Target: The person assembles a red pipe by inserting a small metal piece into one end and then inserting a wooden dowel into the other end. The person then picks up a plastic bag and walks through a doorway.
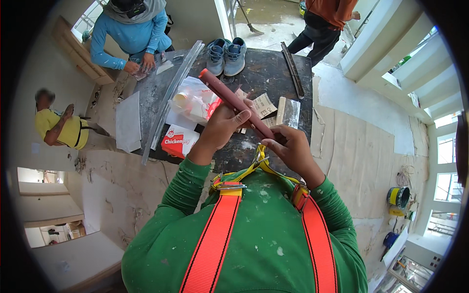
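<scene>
- Left hand [222,128] closed around the middle of a long reddish-brown bar [238,105]; fingers wrapped over it, grip holding the bar firmly.
- Right hand [293,149] pinched the bar's near end; grip narrow, fingertips on the bar.
- Bar was held in the air above the dark tabletop [266,73], slanting up and away from the right grip past the left; two grips likely steadied it for a close look or wrapping.
- Bar looked slim, straight, matte, even in colour, far end rounded.
- Beyond the left grip: a clear plastic bag [195,100], a red-and-white carton [180,140], a pair of blue shoes [225,54].
- Just under the grips: paper-like sheets [266,105].
- Across the tabletop a person in a blue sleeve [110,49] worked with own hands.
</scene>
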The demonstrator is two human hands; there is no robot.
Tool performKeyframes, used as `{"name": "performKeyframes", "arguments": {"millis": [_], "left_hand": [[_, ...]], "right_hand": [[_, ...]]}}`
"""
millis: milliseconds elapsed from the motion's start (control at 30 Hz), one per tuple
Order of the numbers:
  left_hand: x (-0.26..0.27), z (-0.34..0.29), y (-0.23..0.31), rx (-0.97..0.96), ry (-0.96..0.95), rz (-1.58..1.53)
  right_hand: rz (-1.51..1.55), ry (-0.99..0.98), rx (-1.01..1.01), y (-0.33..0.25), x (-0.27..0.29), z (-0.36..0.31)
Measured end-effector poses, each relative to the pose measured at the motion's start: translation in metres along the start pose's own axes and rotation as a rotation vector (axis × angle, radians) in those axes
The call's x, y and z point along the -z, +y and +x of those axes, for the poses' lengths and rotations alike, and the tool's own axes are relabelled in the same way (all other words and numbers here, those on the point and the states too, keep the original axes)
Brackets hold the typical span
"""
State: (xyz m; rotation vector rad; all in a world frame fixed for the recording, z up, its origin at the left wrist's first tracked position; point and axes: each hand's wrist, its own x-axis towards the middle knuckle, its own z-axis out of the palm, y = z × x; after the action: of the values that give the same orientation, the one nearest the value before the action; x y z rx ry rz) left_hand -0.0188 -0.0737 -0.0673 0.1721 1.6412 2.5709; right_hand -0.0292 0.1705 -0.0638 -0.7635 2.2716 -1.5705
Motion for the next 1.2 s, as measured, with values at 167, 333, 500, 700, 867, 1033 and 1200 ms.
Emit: {"name": "performKeyframes", "arguments": {"millis": [167, 333, 500, 700, 867, 1033, 1200], "left_hand": [[0.013, -0.012, -0.027, 0.037, 0.053, 0.012], [0.032, -0.017, -0.042, -0.076, 0.23, -0.104], [0.041, -0.018, -0.049, -0.047, 0.25, -0.185], [0.038, -0.025, -0.048, -0.07, 0.216, -0.318], [0.036, -0.032, -0.04, -0.107, 0.115, -0.224], [0.027, -0.032, -0.026, -0.112, 0.127, -0.013], [0.026, -0.031, -0.024, -0.087, 0.133, 0.069]], "right_hand": [[-0.051, -0.108, -0.031, 0.012, 0.01, -0.005], [0.232, -0.167, -0.265, 0.032, 0.021, -0.016], [0.425, -0.17, -0.176, 0.045, 0.015, -0.026], [0.521, -0.124, -0.162, 0.029, 0.012, -0.033], [0.347, -0.181, -0.142, 0.015, 0.014, -0.037], [0.172, -0.25, -0.108, 0.019, 0.014, -0.037], [0.066, -0.308, -0.196, 0.014, 0.018, -0.034]]}}
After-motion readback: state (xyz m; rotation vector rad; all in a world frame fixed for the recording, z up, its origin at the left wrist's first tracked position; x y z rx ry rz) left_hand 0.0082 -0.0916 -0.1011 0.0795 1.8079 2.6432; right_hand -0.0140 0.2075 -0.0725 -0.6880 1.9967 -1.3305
